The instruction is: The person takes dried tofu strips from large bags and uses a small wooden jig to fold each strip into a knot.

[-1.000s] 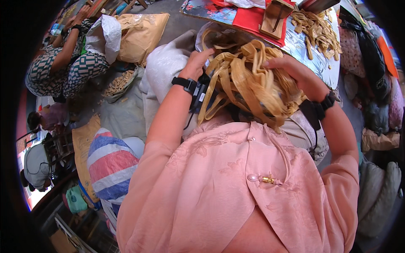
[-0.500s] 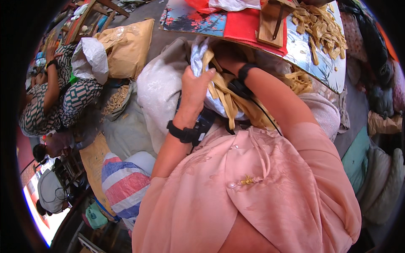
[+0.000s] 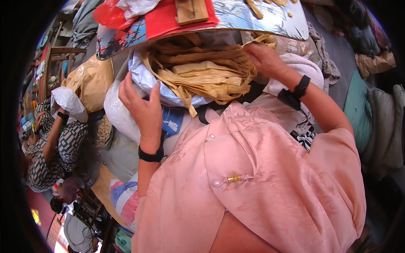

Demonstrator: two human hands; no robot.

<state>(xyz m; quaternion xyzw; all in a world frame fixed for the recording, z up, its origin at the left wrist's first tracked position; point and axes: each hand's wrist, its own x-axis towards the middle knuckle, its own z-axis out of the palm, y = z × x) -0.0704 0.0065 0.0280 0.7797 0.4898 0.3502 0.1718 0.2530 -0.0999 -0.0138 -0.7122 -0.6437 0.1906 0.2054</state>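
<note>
In front of my lap, a pale blue-white plastic bag (image 3: 145, 74) stands with its mouth wide, filled with long, flat tan strips (image 3: 206, 76) folded into a bundle. My left hand (image 3: 143, 107) is at the bag's left rim, its thumb and fingers spread apart; whether they press the plastic is hard to tell. On the far right of the bundle, my right hand (image 3: 268, 61) has its fingers closed around the ends of some tan strips. The bag's far side is hidden under the board's edge.
A printed board (image 3: 253, 21) overhangs the bag, carrying a red cloth (image 3: 168, 23), a wooden block (image 3: 192, 12) and loose strips. At left, a person in patterned clothes (image 3: 76, 141) sits near a brown sack (image 3: 97, 78). Rolled bundles (image 3: 379, 122) lie at right.
My hands have drawn apart: the right came out from under the board and moved right, the left let go of the gathered bag rim and strips. The bag's mouth now spreads wide. The view has shifted.
</note>
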